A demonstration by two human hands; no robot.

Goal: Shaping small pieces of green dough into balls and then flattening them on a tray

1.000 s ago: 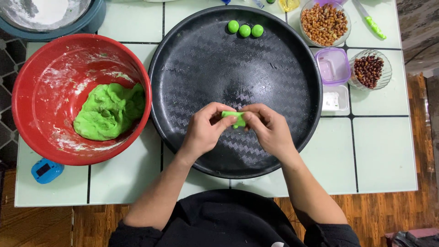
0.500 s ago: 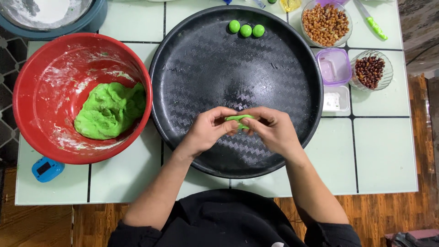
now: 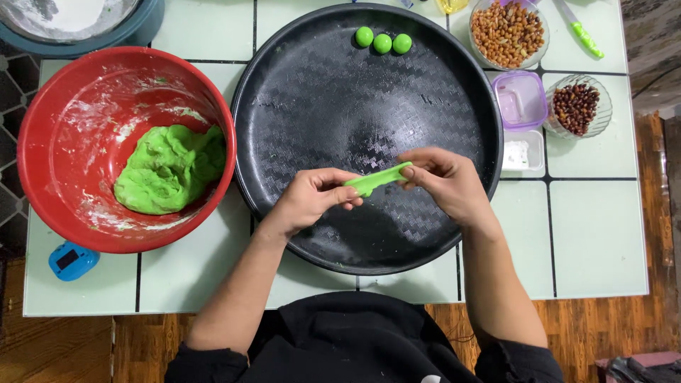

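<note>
Over the near half of a large round black tray, my left hand and my right hand each pinch one end of a small strip of green dough, stretched between them. Three small green dough balls sit in a row at the tray's far edge. A big lump of the same green dough lies in a red bowl dusted with flour, left of the tray.
At the right stand a glass bowl of peanuts, a glass bowl of dark red beans, a purple-rimmed container, a small white one and a green-handled knife. A floured bowl sits far left; a blue gadget lies near left.
The dough piece was a compact lump held between both hands; my hands have drawn apart and pulled it into a longer strip.
</note>
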